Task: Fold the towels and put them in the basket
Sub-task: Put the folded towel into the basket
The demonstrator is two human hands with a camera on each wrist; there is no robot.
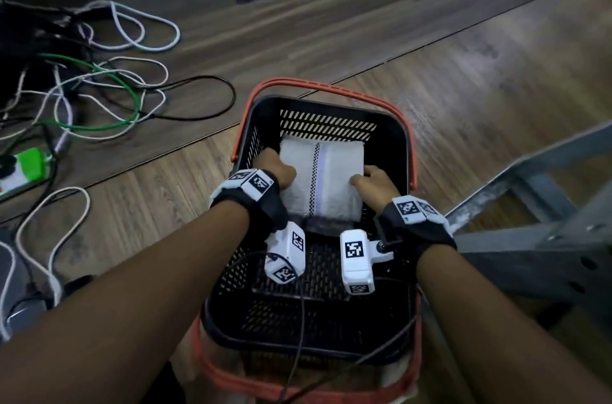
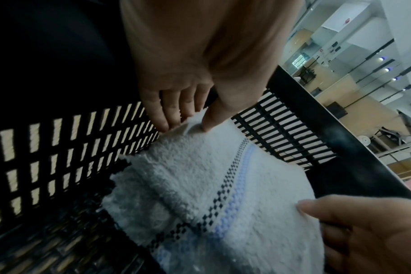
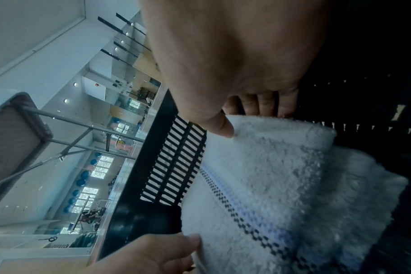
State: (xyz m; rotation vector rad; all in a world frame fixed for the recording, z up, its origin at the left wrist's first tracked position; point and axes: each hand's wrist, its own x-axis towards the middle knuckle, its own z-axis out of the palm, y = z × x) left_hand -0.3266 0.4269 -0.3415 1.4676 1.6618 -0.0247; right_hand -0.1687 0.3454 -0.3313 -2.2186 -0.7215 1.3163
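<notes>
I have the folded towel (image 1: 323, 178) low inside the basket (image 1: 394, 138), toward its far end, and I judge it is close to the bottom but cannot tell whether it rests there yet. My left hand (image 1: 276, 170) pinches the towel's left edge, thumb on top and fingers curled underneath; my right hand (image 1: 372, 180) pinches the right edge the same way, as both wrist views show. The main risk I see is the fold coming undone: if one hand lets go before the other, the loose side could sag and the layers slide apart, since terry cloth is soft and holds no shape. Pulling my fingers out from under the towel could also drag the bottom layer and rumple it. My left fingers (image 2: 164, 111) sit right by the slotted side wall, so a knuckle could catch a slot. The cables (image 1: 299, 321) from the wrist cameras hang into the basket and could snag its rim or get trapped under later towels.
</notes>
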